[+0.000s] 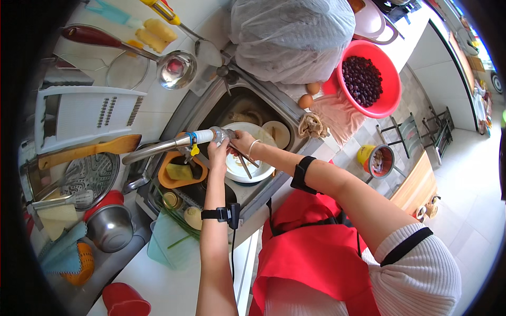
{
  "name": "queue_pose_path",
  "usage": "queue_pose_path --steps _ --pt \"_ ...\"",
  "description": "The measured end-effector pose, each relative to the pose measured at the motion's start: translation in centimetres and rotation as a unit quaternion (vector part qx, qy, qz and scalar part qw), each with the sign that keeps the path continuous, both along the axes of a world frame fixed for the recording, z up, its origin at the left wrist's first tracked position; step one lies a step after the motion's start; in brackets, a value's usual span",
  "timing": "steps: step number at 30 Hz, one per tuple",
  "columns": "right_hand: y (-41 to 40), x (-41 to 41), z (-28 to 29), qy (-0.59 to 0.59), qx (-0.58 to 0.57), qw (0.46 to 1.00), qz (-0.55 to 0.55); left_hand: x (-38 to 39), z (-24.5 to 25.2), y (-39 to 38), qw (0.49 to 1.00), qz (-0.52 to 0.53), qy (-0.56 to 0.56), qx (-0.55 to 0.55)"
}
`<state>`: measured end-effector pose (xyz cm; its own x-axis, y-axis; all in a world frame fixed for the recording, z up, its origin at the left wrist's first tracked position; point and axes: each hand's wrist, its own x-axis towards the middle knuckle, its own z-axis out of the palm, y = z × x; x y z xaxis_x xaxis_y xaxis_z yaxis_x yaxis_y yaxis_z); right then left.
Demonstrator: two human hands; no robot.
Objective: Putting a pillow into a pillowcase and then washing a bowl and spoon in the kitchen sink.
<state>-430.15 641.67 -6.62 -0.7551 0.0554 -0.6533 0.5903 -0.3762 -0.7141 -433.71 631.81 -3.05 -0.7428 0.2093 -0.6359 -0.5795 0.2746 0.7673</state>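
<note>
Over the sink [253,203], my left hand [218,153] and my right hand [241,142] come together just under the clear end of the faucet spout [203,136]. Their fingers close around the upper part of some dark chopsticks [244,166], whose other ends point down towards me. Exactly how the fingers grip is partly hidden. Beneath the hands is a large white bowl [261,173] with brownish residue inside. A smaller pale bowl [276,133] lies beyond it in the basin.
An orange caddy [161,173] with a sponge, a jar [170,200] and green onions [178,219] sit left of the sink. Eggs [305,101] and a red basin [391,100] of dark berries stand to the right. A ladle [176,69] and a grater [83,114] hang on the wall.
</note>
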Motion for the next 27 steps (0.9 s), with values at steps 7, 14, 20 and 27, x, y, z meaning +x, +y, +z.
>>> queue_pose_path --steps 7,14,20,27 --pt "0.7 -0.5 1.3 0.007 0.311 0.945 0.105 1.4 -0.5 0.5 0.990 0.048 -0.096 0.086" --pt "4.4 1.2 0.4 -0.077 0.120 0.966 0.214 3.9 -1.9 -0.5 0.991 0.024 -0.112 0.067" --pt "3.7 3.0 1.3 0.074 0.227 0.940 0.245 5.2 -0.8 0.1 0.992 0.076 -0.033 0.099" --pt "3.6 3.2 2.0 -0.055 0.014 0.987 0.149 4.7 1.8 -2.0 0.771 -0.148 0.524 -0.330"
